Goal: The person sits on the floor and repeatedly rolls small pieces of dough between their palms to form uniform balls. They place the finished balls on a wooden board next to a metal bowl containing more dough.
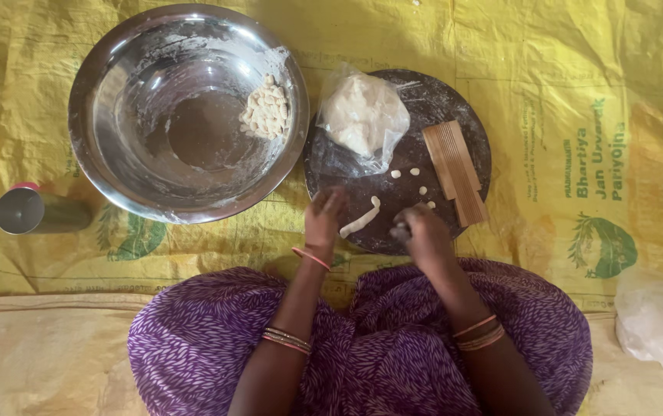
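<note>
Your left hand (323, 218) rests at the near left edge of the round dark board (424, 92), its fingers loosely spread and touching the lower end of the thin dough rope (360, 221). The rope lies on the board, running up and to the right from your left fingertips, so it sits between your two hands. Your right hand (421, 233) is just right of the rope at the near edge of the board, fingers curled in around something small; what it pinches I cannot tell.

A few small cut dough pieces (414, 172) lie scattered on the board just beyond your right hand, between the rope and the ridged wooden paddle (454, 171), which lies at the right side of the board. At the far left of the board sits a lump of dough in a clear plastic bag (362, 117), well clear of both hands.

To the left of the board, touching or nearly touching its rim, stands a large steel bowl (154, 115), dusted with flour, with a heap of shaped dough pieces (266, 112) against its right inner wall. A steel tumbler (35, 210) lies on its side further left. All of it rests on a yellow woven sheet (562, 92), with a crumpled plastic bag (659, 323) off to your right.
</note>
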